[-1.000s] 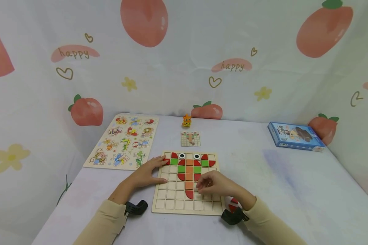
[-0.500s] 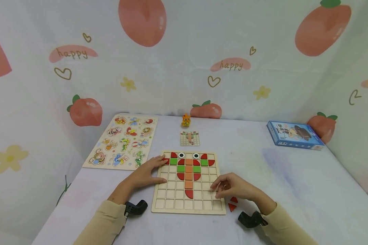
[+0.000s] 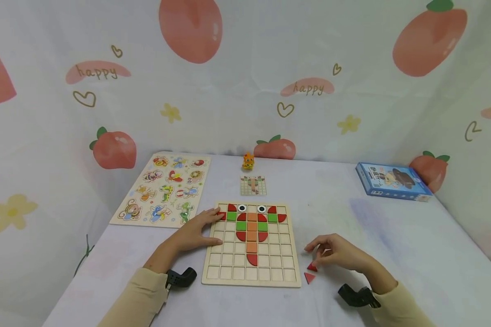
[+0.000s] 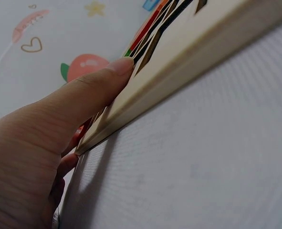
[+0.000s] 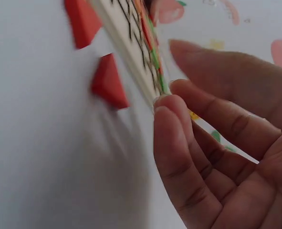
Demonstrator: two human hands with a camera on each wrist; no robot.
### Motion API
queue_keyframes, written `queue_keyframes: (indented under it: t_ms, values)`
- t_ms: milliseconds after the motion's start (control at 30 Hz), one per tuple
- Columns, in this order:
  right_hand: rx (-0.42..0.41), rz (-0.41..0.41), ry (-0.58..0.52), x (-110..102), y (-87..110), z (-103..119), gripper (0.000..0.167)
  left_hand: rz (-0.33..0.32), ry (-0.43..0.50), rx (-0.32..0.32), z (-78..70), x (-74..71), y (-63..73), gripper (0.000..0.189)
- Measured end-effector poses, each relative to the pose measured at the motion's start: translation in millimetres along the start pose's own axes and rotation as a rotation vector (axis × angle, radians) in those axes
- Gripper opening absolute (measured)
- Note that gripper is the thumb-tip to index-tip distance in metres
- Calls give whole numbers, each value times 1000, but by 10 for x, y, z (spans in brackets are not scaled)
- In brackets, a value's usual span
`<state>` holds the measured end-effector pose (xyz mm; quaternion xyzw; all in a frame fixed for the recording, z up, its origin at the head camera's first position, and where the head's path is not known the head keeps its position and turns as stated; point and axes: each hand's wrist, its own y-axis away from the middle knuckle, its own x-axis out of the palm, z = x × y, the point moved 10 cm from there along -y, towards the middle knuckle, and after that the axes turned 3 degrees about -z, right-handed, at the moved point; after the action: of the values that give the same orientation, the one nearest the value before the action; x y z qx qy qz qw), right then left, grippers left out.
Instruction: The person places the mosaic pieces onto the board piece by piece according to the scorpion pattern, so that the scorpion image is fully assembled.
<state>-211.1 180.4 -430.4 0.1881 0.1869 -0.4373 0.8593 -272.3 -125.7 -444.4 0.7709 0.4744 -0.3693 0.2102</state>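
Observation:
A wooden grid board point(image 3: 232, 273) carries red quarter-rounds, green and orange squares and two eye pieces point(image 3: 242, 208) in its cells. My left hand point(image 3: 190, 234) rests on its left edge, fingers spread; in the left wrist view the thumb point(image 4: 90, 90) lies on the top face. To the right of the board are two red triangle pieces, a farther one point(image 3: 312, 267) and a nearer one point(image 3: 309, 278). Over the farther triangle hovers my right hand point(image 3: 338, 252), fingers loosely bent and thumb tip right by the piece. The right wrist view shows nothing between its fingers.
A small pattern card point(image 3: 253, 185) lies behind the board, with an orange toy figure point(image 3: 248, 161) beyond it. An insect puzzle board point(image 3: 161, 190) is at the back left. At the back right sits a blue box point(image 3: 393, 181), near the printed backdrop cloth.
My right hand has moved right, off the grid board and over to the red triangles. My left hand has stayed on the board's left edge.

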Motion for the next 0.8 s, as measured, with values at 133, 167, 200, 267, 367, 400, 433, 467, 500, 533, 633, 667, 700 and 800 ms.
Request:
queue_keyframes:
  t_ms: [133, 167, 200, 267, 367, 400, 433, 467, 500, 533, 633, 667, 700, 800]
  values:
    - [-20, 8, -40, 45, 61, -57, 30, -1, -4, 8, -10, -1, -1, 78]
    - [-28, 7, -52, 54, 74, -60, 30, -2, -5, 8, -11, -2, -1, 78]
    - [-37, 7, -61, 65, 84, -58, 30, -3, -6, 9, -12, -4, 0, 78]
    - [-39, 4, -79, 79, 99, -61, 29, -3, -4, 9, -12, -6, 0, 78]
    - [-26, -2, -82, 90, 109, -67, 25, -2, -9, 16, -18, -6, 0, 78]
    - [-19, -3, -80, 93, 109, -71, 24, -2, -10, 18, -20, -6, 0, 78]
    - [-13, -5, -76, 94, 109, -75, 23, -4, -12, 21, -22, -7, -1, 78]
    - [-10, -7, -69, 94, 109, -75, 22, -4, -14, 24, -22, -8, -2, 78]
    - [-7, -7, -61, 94, 108, -75, 22, -5, -16, 28, -23, -8, -3, 78]
    - [-6, -6, -53, 94, 109, -73, 21, -6, -16, 28, -22, -8, -4, 78]
    - [-8, -5, -6, 86, 113, -50, 20, -6, -15, 28, -12, -5, -3, 79]
    - [-5, -5, 11, 82, 116, -43, 19, -5, -13, 25, -8, -3, -2, 79]
    - [-3, -4, 29, 79, 118, -35, 19, -4, -11, 24, -6, -1, -1, 79]
    - [5, 1, 70, 76, 122, -16, 17, 0, -10, 19, 0, 4, 2, 79]
